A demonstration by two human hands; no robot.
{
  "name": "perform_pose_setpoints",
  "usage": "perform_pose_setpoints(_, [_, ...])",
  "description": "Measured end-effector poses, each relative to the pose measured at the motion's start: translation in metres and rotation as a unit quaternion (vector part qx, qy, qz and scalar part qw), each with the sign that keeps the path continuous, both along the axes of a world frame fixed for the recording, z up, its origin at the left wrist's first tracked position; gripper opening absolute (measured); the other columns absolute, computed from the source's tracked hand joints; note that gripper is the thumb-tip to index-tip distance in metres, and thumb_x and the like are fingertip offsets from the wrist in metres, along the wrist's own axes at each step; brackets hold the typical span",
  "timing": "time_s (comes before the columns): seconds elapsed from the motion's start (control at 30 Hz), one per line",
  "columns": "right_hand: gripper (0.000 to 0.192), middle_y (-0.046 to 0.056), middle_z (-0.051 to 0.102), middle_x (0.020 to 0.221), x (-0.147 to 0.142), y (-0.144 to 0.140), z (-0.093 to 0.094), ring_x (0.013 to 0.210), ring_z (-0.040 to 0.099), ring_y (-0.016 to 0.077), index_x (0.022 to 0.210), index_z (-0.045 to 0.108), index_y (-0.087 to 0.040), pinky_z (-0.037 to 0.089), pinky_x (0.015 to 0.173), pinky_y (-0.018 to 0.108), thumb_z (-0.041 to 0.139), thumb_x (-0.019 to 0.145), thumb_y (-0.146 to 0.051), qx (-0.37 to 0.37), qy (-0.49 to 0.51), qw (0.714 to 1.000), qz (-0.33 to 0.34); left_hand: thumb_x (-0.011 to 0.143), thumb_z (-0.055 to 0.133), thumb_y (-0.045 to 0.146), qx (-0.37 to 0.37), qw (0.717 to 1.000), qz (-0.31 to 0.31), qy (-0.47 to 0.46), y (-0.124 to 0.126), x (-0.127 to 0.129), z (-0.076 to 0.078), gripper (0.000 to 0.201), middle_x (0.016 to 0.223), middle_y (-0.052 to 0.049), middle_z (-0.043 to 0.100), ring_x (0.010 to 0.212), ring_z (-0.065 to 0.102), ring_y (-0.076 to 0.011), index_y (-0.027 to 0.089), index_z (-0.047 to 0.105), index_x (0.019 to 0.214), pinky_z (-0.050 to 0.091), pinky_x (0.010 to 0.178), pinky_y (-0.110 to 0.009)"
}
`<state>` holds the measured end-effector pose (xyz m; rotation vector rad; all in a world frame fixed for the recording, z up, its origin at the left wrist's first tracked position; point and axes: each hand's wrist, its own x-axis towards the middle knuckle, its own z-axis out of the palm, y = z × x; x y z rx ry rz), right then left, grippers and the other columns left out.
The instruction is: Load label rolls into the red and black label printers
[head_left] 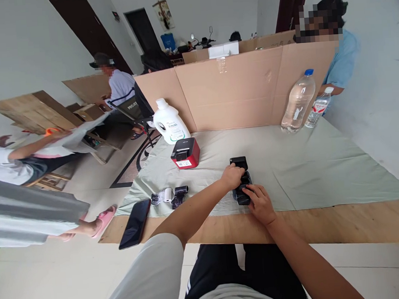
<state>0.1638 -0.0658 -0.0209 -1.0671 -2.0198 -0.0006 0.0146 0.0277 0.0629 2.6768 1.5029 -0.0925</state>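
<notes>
A small black portable printer (240, 198) lies on the cloth in front of me, its lid (238, 163) swung open on the far side. My left hand (232, 177) reaches over it from the left, with curled fingertips at the open middle; whatever lies under them is hidden. On the near right side, my right hand (260, 204) grips the printer's body with bent fingers. To the left lie a white paper roll (167, 195) with a dark printed tail and a roll of black material (180, 195).
A red and black printer (186, 153) and a white jug (171, 122) stand at the back left. A phone (135, 223) lies at the front left edge. Large and small water bottles (298, 101) stand back right before a cardboard screen (231, 92). Other people sit beyond.
</notes>
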Motion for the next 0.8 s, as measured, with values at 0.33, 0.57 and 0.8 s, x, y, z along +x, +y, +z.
perform_pose_setpoints(0.33, [0.048, 0.01, 0.057, 0.116, 0.001, 0.0, -0.001, 0.108, 0.048, 0.0245, 0.112, 0.063, -0.018, 0.045, 0.097, 0.043, 0.048, 0.069, -0.002, -0.005, -0.006, 1.0, -0.001, 0.089, 0.044, 0.016, 0.108, 0.975, 0.083, -0.174, 0.01, -0.018, 0.015, 0.03, 0.115, -0.009, 0.061, 0.112, 0.052, -0.0228, 0.018, 0.065, 0.111, 0.042, 0.099, -0.038])
perform_pose_setpoints(0.57, [0.045, 0.01, 0.056, 0.116, 0.002, -0.001, 0.001, 0.106, 0.049, 0.025, 0.112, 0.062, -0.02, 0.045, 0.095, 0.043, 0.05, 0.071, -0.005, -0.021, -0.008, 1.0, -0.009, 0.095, 0.035, 0.022, 0.03, 0.965, 0.064, -0.252, -0.005, -0.028, 0.005, 0.039, 0.137, -0.009, 0.052, 0.127, 0.045, -0.0162, 0.014, 0.049, 0.131, 0.034, 0.109, -0.033])
perform_pose_setpoints(0.8, [0.046, 0.013, 0.052, 0.122, 0.001, 0.0, 0.002, 0.112, 0.048, 0.0279, 0.12, 0.056, -0.019, 0.042, 0.098, 0.046, 0.057, 0.073, -0.018, -0.032, -0.003, 0.999, -0.015, 0.092, 0.043, 0.023, 0.016, 0.977, 0.025, -0.21, -0.054, -0.035, -0.012, 0.039, 0.137, -0.009, 0.053, 0.131, 0.042, -0.0185, 0.016, 0.05, 0.13, 0.031, 0.11, -0.037])
